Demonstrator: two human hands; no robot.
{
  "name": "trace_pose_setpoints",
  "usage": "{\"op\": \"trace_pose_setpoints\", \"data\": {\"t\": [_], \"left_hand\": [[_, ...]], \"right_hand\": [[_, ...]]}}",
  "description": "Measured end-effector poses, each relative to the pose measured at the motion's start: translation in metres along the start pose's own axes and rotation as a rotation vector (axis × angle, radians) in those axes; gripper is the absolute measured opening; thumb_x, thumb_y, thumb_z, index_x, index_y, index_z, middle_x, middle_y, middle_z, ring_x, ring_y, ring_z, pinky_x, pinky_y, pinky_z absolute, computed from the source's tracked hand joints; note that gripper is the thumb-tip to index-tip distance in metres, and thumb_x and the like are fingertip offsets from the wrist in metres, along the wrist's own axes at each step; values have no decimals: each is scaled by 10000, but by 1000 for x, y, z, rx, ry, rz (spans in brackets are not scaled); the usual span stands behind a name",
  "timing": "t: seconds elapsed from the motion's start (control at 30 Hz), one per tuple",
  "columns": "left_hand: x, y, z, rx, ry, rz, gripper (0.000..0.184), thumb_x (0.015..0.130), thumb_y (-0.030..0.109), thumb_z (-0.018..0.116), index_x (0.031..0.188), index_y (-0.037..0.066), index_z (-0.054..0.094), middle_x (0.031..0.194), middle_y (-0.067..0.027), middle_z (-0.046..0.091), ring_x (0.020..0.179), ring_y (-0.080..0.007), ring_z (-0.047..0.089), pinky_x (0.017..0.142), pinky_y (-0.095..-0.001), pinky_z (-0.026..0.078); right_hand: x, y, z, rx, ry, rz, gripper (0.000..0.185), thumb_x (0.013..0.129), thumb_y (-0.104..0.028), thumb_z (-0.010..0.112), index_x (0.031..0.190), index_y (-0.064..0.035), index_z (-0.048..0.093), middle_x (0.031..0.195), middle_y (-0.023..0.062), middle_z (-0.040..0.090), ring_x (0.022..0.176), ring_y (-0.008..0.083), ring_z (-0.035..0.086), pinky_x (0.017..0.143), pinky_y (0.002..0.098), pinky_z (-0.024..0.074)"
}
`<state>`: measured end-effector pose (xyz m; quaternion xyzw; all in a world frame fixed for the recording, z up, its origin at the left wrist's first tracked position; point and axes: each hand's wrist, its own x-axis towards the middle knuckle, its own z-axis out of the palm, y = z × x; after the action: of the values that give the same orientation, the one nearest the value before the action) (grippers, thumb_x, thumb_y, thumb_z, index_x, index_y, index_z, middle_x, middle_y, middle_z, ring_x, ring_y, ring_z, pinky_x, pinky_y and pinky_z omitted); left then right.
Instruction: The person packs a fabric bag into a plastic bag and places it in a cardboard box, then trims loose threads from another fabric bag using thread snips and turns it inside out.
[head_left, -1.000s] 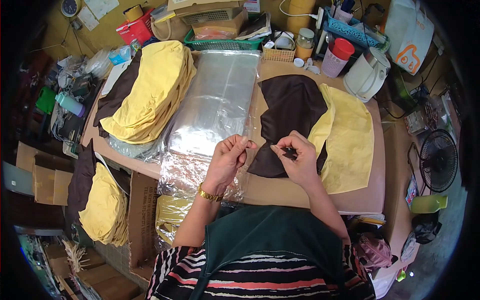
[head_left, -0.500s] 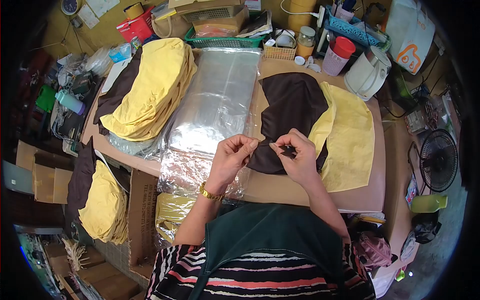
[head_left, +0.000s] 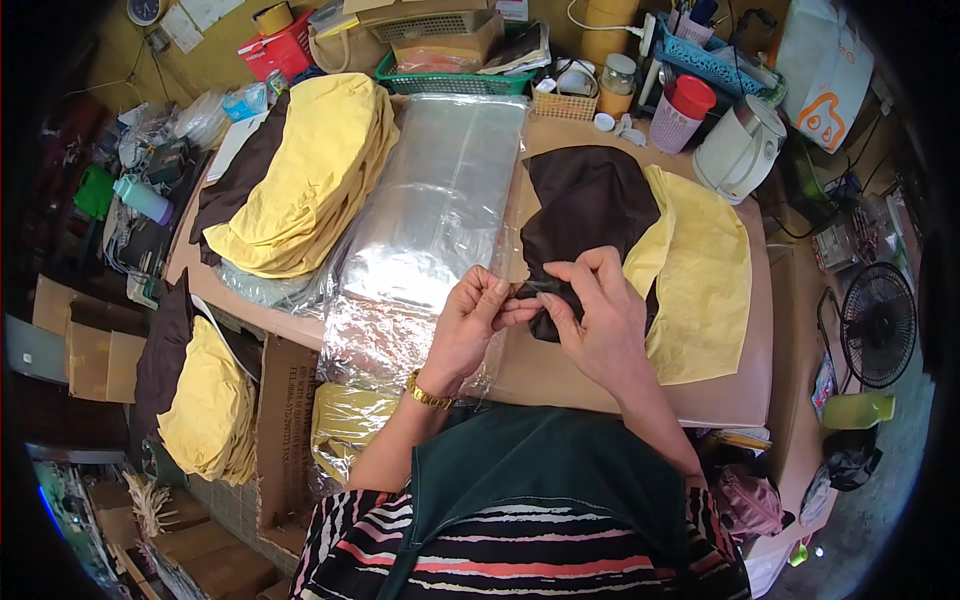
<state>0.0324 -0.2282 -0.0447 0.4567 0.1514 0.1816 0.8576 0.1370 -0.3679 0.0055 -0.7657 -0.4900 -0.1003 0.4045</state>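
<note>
A dark brown cloth lies in front of me on the table, joined or laid against a yellow cloth on its right; I cannot tell which. My left hand pinches the near left edge of the brown cloth between thumb and fingers. Close beside it, my right hand has its thumb tip at the same edge, with the index finger lifted over the brown fabric. Its other fingertips are partly hidden, and it seems to hold the cloth there. A gold watch circles my left wrist.
Clear plastic bags lie left of the cloth. Beyond them rises a stack of yellow and brown cloths, with another stack lower left. An electric kettle, a pink cup and a green basket line the back. A fan stands right.
My right hand has turned and its index finger has lifted away from the thumb. The near brown edge is drawn up between my hands. My left hand stays nearly in place, its fingers stretched further right.
</note>
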Motion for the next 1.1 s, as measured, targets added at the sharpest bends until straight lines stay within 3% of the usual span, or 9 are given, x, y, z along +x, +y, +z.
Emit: {"op": "trace_pose_setpoints", "data": {"t": [0.4,0.5,0.63,0.73,0.8,0.83,0.93,0.97,1.1], "left_hand": [[-6,5,8,33,-34,25,176,1009,176,460,941,14,440,949,-116,617,893,-177,669,841,-291,559],[-7,8,6,51,-82,2,177,1010,174,457,941,12,440,977,-136,624,914,-190,670,853,-306,557],[-7,12,3,-7,-112,-9,152,1007,170,464,958,26,451,1004,-143,631,845,-163,667,772,-269,560],[-5,7,-15,25,-18,108,128,960,135,552,980,37,472,992,-102,649,734,-100,607,659,-229,511],[-4,-1,-2,518,169,401,180,901,97,624,1026,32,514,1000,-72,629,708,-56,523,599,-210,442],[-7,1,16,690,211,506,345,817,189,746,1075,23,587,958,-4,614,602,-51,442,577,-187,384],[-1,-7,19,523,172,364,254,830,180,738,1008,16,662,874,13,617,592,-38,435,565,-186,376],[-2,-2,15,333,177,188,187,880,186,688,973,25,683,771,31,608,566,-27,419,537,-181,357],[5,7,-9,48,335,190,165,929,213,625,882,64,680,640,61,536,532,-15,412,487,-169,311]], "right_hand": [[1,-9,-3,-129,-38,-76,236,684,-66,729,814,-86,533,784,55,492,686,237,583,583,350,429],[8,2,1,117,14,11,247,707,-66,731,878,-60,553,809,65,510,656,254,563,588,342,437],[16,34,12,390,-156,131,234,762,-118,745,874,-3,576,745,78,541,593,198,498,590,311,430],[21,35,14,492,-112,266,245,800,-144,744,761,13,561,639,57,518,600,117,459,576,279,407],[21,39,20,543,31,341,260,809,-133,742,729,-3,531,643,20,496,601,92,425,558,260,382],[21,39,22,543,34,339,260,809,-133,742,729,-3,531,643,20,496,601,92,425,558,260,382],[21,35,23,550,43,318,275,811,-116,740,706,-17,506,635,-5,466,606,64,398,544,242,356],[19,33,21,576,66,306,269,822,-119,733,708,-22,509,633,-20,455,604,55,384,540,235,343],[18,36,9,688,167,354,269,863,-133,704,702,-44,508,630,-64,424,600,25,347,530,206,298]]}}
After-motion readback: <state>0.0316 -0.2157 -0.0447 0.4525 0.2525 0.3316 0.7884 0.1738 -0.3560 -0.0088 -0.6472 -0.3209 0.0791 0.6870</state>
